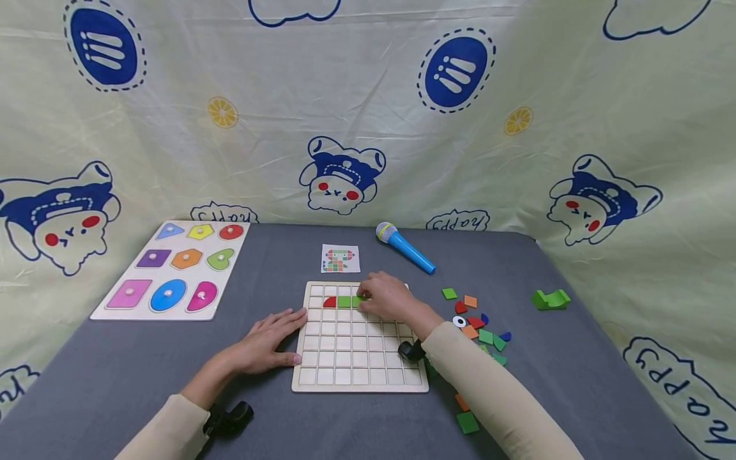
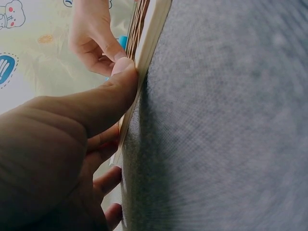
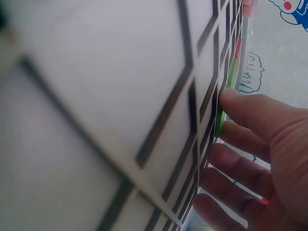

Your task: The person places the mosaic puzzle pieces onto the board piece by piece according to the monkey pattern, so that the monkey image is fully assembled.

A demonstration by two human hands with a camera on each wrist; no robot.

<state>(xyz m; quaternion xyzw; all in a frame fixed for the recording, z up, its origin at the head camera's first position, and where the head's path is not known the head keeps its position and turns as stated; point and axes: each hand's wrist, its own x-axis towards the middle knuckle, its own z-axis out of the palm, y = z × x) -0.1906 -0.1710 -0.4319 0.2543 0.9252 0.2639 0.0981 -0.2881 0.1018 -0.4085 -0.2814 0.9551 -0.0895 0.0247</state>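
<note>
A wooden grid board [image 1: 360, 380] with white square cells lies in front of the person. In its second row from the top sit a red rounded piece [image 1: 330, 302] and, to its right, a green tile [image 1: 343, 301]. The right hand [image 1: 392, 298] pinches another green tile [image 3: 220, 123] between thumb and index finger, at the grid beside that one; the hand partly covers it. The left hand [image 1: 266, 340] rests along the board's left edge, with its thumb [image 2: 113, 94] touching the rim and its fingers extended.
Loose coloured pieces [image 1: 485, 336] lie right of the board, some behind the right sleeve. A pattern card [image 1: 340, 259] and a blue toy microphone [image 1: 409, 250] lie beyond it. At left is a shape puzzle [image 1: 177, 271]; at right, a green curved block [image 1: 550, 299].
</note>
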